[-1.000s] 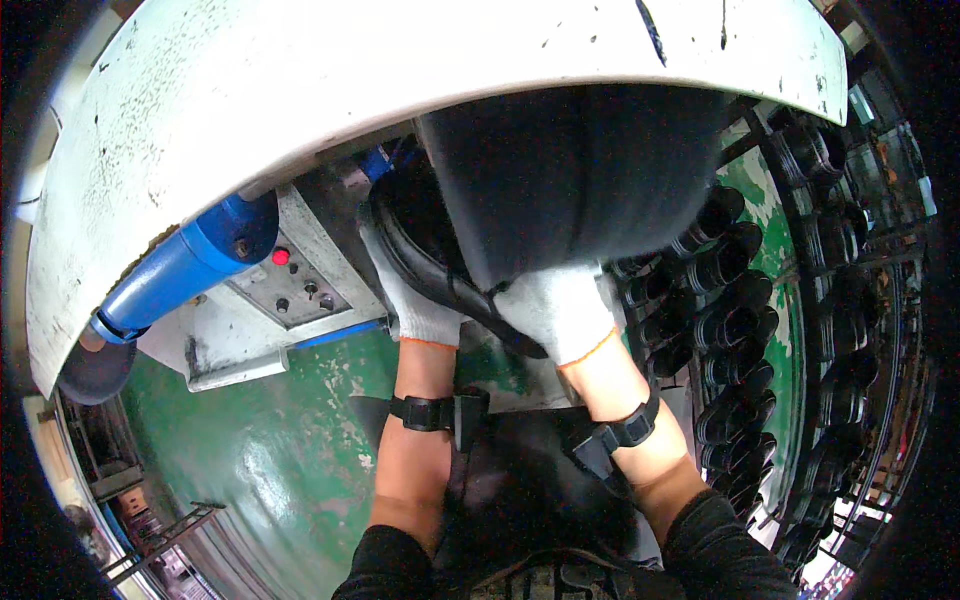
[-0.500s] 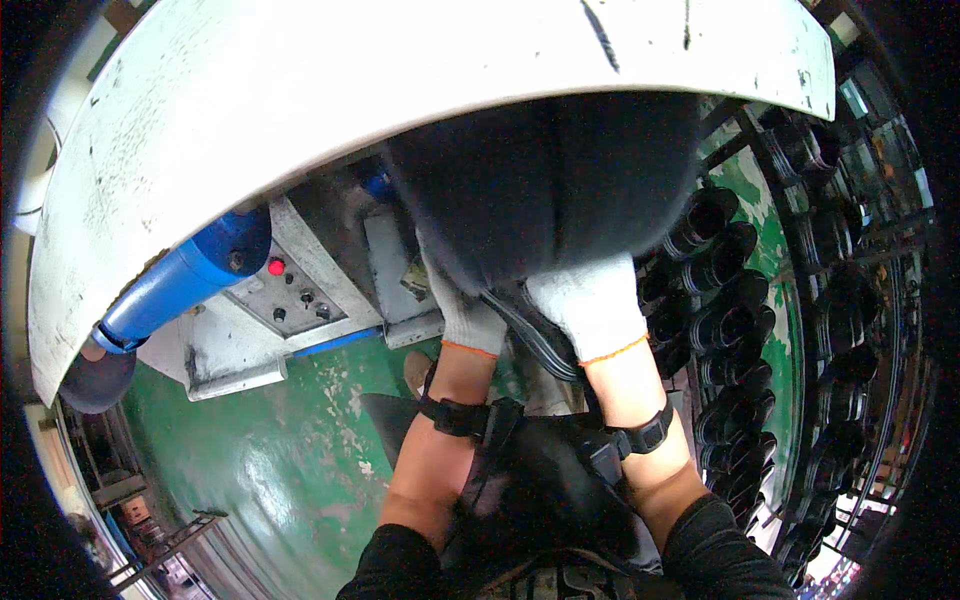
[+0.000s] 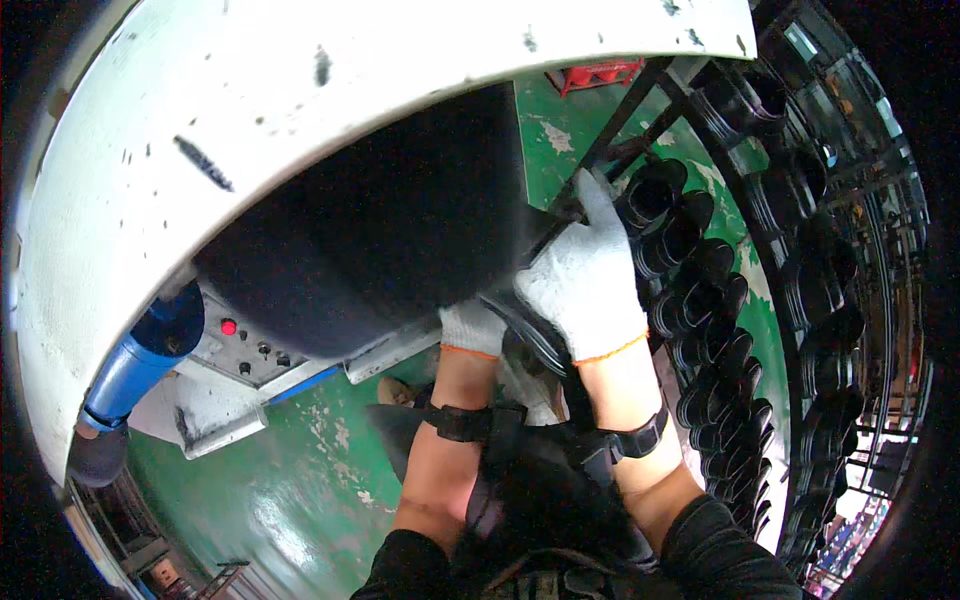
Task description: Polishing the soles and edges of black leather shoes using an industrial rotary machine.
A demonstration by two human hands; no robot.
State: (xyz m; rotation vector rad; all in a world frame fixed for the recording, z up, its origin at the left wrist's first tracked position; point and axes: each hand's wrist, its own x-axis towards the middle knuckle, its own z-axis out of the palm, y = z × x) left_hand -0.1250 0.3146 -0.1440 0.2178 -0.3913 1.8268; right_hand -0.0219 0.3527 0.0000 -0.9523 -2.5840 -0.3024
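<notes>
My right hand point(image 3: 585, 275), in a white knit glove with an orange cuff edge, is closed on a black shoe point(image 3: 535, 335) with pale lines along its sole edge. One of its fingers points upward. My left hand point(image 3: 472, 328), gloved alike, is beside the shoe's other side; its fingers are hidden behind a large dark shape point(image 3: 380, 210), so I cannot tell whether they grip the shoe. That dark, smooth shape hangs under a white, scuffed machine cover point(image 3: 330, 90), close above both hands.
On the right, racks hold several black shoes point(image 3: 700, 290). A grey control panel point(image 3: 255, 350) with a red button and a blue cylinder point(image 3: 150, 350) are at left. A red crate point(image 3: 597, 75) sits on the green floor point(image 3: 290, 500) at the back.
The white cover and dark shape have shifted left in view, uncovering floor, the red crate and more of my right hand. My left hand is still mostly hidden.
</notes>
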